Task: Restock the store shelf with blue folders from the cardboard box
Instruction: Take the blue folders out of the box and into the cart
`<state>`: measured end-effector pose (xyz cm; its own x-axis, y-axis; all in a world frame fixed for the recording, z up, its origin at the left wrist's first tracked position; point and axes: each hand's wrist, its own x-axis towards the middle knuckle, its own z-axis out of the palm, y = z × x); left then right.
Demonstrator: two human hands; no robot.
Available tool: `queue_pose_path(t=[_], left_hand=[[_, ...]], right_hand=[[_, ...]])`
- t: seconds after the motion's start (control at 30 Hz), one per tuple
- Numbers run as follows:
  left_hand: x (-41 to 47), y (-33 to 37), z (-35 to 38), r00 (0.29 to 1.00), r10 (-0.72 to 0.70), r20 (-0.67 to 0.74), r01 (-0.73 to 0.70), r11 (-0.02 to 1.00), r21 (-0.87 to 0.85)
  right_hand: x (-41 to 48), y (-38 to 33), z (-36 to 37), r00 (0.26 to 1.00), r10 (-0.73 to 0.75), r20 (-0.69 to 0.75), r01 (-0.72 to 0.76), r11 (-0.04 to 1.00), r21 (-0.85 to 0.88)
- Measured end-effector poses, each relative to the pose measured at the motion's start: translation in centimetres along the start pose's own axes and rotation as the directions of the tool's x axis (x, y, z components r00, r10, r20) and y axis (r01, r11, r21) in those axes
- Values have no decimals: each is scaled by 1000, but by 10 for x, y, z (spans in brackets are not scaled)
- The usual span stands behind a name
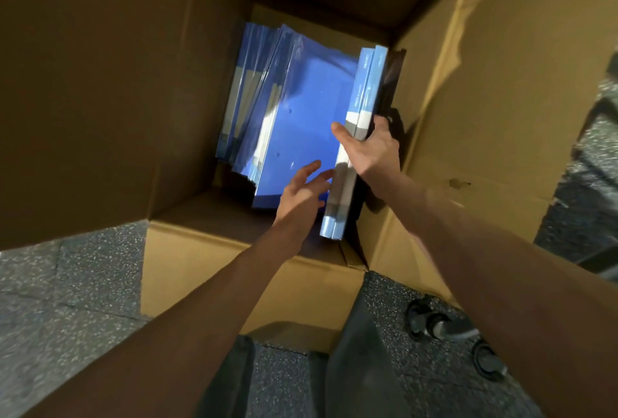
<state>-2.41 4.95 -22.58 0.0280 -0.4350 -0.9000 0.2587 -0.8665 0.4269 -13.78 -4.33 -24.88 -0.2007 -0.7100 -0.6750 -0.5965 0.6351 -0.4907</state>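
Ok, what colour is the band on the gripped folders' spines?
Greyish white band on the blue folders; head view.

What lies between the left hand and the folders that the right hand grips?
Nothing, by the head view: the left hand almost reaches the folders in the right hand; only a leaning folder's blue cover shows behind.

text | blue folder (365,90) spine | small white print | too blurred to read

Speckled grey floor (67,284); black wheels (431,320) lower right.
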Motion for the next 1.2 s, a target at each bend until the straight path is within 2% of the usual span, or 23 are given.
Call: queue_pose_path(t=[0.1, 0.23, 0.33, 0.5, 0.57, 0.67, 0.73, 0.8, 0.83, 0.9, 0.97, 1.03, 1.1, 1.13, 1.2], left_hand=[[3, 6, 0, 995, -98, 18, 99, 986, -135], [-1, 6, -4, 989, -141, 51, 147, 975, -169], [-4, 8, -12, 991, -124, 40, 128, 987, -99], [-16, 16, -29, 992, -94, -83, 92, 995, -22], [-25, 27, -35, 992, -58, -114, 61, 998, 21], [-41, 58, -43, 990, 44, -135, -23, 987, 159], [-63, 86, -46, 980, 173, -99, -130, 932, 339], [-85, 115, -46, 944, 329, -18, -273, 810, 519], [-100, 131, -44, 911, 411, 41, -346, 706, 617], [-137, 171, -34, 816, 539, 207, -463, 396, 793], [-169, 210, -20, 679, 617, 399, -542, 55, 839], [-209, 248, -1, 547, 588, 595, -563, -268, 782], [-243, 276, 15, 485, 452, 749, -542, -517, 662], [-268, 291, 22, 474, 383, 793, -529, -596, 604], [-304, 316, 36, 440, 283, 852, -534, -681, 502]], right_hand=[[-7, 13, 1, 1000, -24, -13, 23, 997, -74], [-7, 26, 5, 1000, -10, -19, 8, 997, -77], [-7, 25, 4, 1000, -6, 12, 7, 997, -73], [-17, 22, -13, 1000, -17, 8, 18, 994, -106], [-28, 17, -27, 999, -22, 50, 28, 992, -123], [-47, 1, -52, 988, -80, 136, 100, 983, -151], [-65, -16, -73, 974, -80, 214, 105, 989, -108], [-82, -34, -92, 955, -91, 281, 116, 991, -71], [-93, -44, -106, 944, -102, 314, 125, 990, -57], [-120, -73, -139, 912, -152, 380, 181, 983, -40], [-142, -99, -170, 867, -196, 459, 234, 972, -27], [-171, -130, -208, 805, -236, 544, 296, 955, -24], [-195, -154, -241, 751, -265, 604, 350, 936, -25], [-212, -169, -263, 728, -261, 634, 367, 929, -40], [-237, -189, -297, 687, -262, 678, 402, 914, -53]])
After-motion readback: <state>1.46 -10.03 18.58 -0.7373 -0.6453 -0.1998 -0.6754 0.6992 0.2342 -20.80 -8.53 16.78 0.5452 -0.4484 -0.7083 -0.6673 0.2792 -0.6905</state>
